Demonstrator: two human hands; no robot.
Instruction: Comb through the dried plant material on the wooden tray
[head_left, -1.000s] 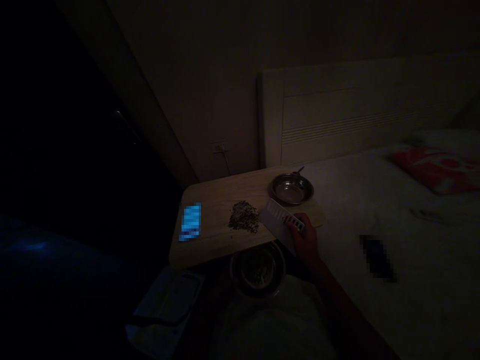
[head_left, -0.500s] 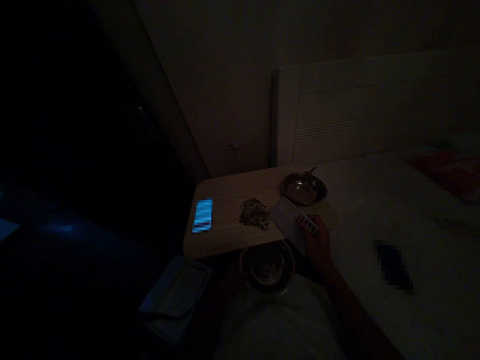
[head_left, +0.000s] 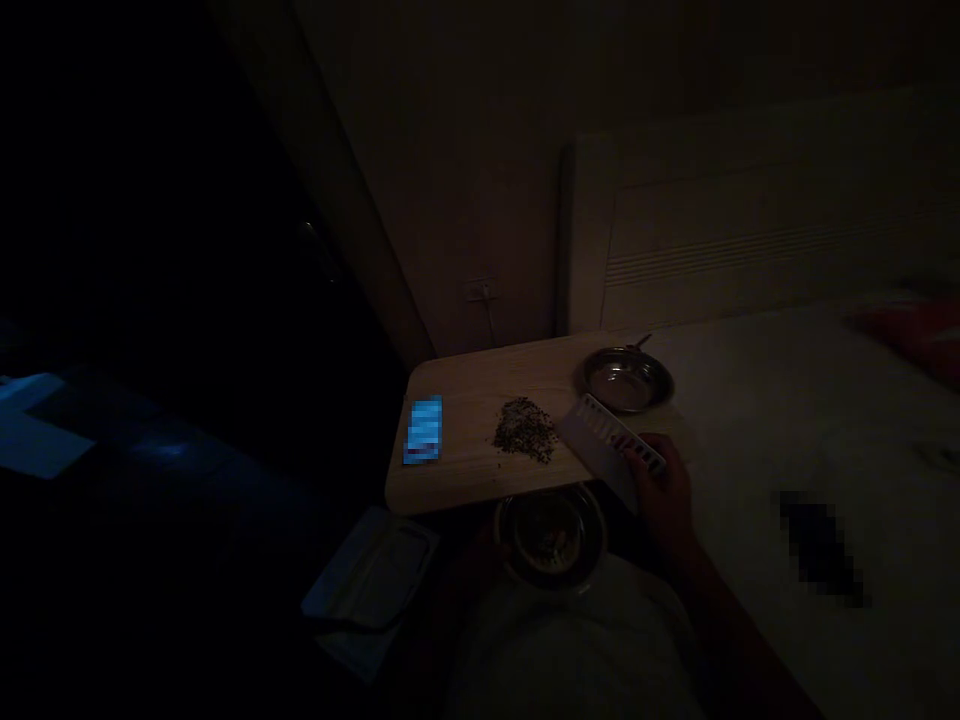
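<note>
In a dark room my right hand (head_left: 664, 490) is closed on a white flat tool with slots (head_left: 604, 440), held slanted on a small wooden table (head_left: 480, 470), its edge just right of a heap of dark crumbled bits (head_left: 525, 430). A metal bowl (head_left: 551, 535) sits below the table's near edge, over my lap. My left hand is not visible.
A lit phone (head_left: 424, 430) lies at the table's left end and an empty steel dish (head_left: 626, 378) at its back right. A bed with a headboard (head_left: 750, 240) fills the right side. A white tray (head_left: 371, 575) lies low at left. A wall socket (head_left: 482, 290) is behind.
The view has swung left, so everything sits further right in the frame. My right hand holds the white tool in the same place beside the heap.
</note>
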